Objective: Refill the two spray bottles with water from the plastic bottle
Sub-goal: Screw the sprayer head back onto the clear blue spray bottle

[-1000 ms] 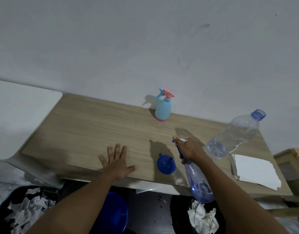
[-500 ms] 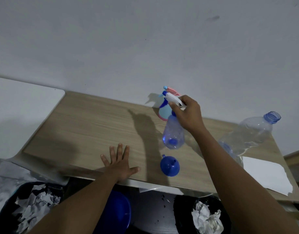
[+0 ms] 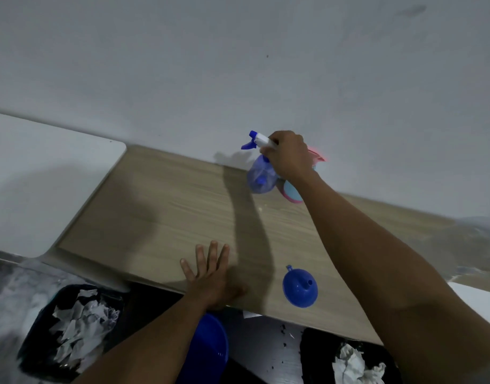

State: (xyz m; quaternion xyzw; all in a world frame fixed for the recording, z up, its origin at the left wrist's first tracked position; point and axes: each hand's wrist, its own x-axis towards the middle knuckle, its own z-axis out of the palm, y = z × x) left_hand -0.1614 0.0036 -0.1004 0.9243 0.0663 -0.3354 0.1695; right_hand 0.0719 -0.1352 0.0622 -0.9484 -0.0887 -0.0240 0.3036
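Right hand point(image 3: 289, 156): arm stretched forward, fingers clamped on the blue spray bottle point(image 3: 259, 177) head, at the far edge of the surface point(image 3: 169, 217).
Left hand point(image 3: 213, 275): flat, fingers apart.
Pink spray bottle point(image 3: 293, 191): behind the right wrist.

A right hand point(image 3: 289, 156) near the frame's centre grips the white trigger head of a clear blue spray bottle point(image 3: 259, 177) at the far edge of a wooden table point(image 3: 160, 217). A pink and light blue spray bottle point(image 3: 292, 191) stands just behind it, mostly hidden. The left hand point(image 3: 212, 275) lies flat, fingers spread, on the table's near edge. 1 blue funnel point(image 3: 300, 287) sits lower right of centre.
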